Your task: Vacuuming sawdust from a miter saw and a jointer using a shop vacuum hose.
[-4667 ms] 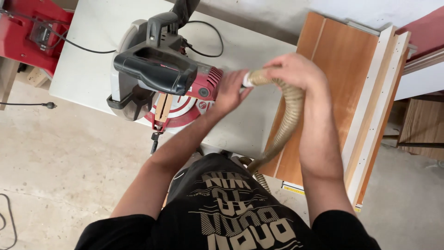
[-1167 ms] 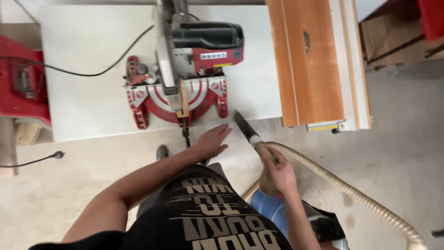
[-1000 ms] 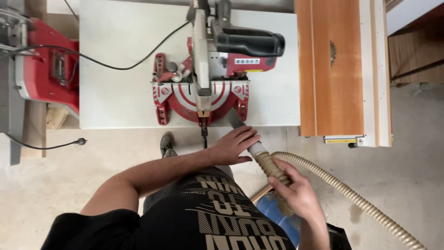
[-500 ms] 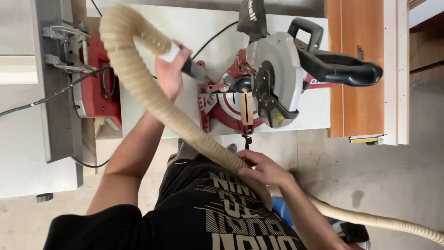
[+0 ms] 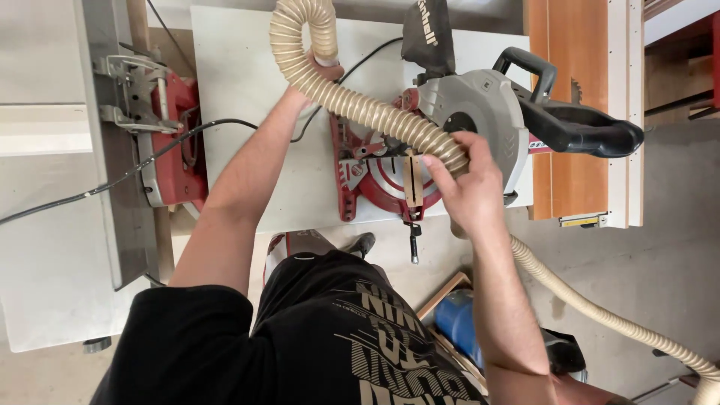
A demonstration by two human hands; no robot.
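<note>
Looking down past the black printed shirt (image 5: 330,337): blue vacuum canister (image 5: 456,324) sits on the concrete floor (image 5: 615,270) by the feet, and the ribbed beige vacuum hose (image 5: 390,124) runs up from the lower right, across the saw, to a loop at the top. Right hand (image 5: 469,187) is wrapped around the hose mid-length, fingers closed on it, just over the red miter saw (image 5: 420,150) turntable. Left hand (image 5: 319,71) is further out, clamped near the hose's end where it curls back; nozzle tip isn't visible, so can't tell what it's aimed at.

Progress, as a judgement: hose is up and in both hands over the white bench top (image 5: 247,127), w/ the working end near the bench's back-left area; saw base and table don't look dusty or clean enough to call either way.

Room: bench front edge is close to the body. Open white surface lies left of the saw. Power cable (image 5: 150,161) crosses toward a second red machine (image 5: 176,142) at the left edge. Wood panels (image 5: 577,112) crowd the right, beside the saw's black handle (image 5: 577,127).
</note>
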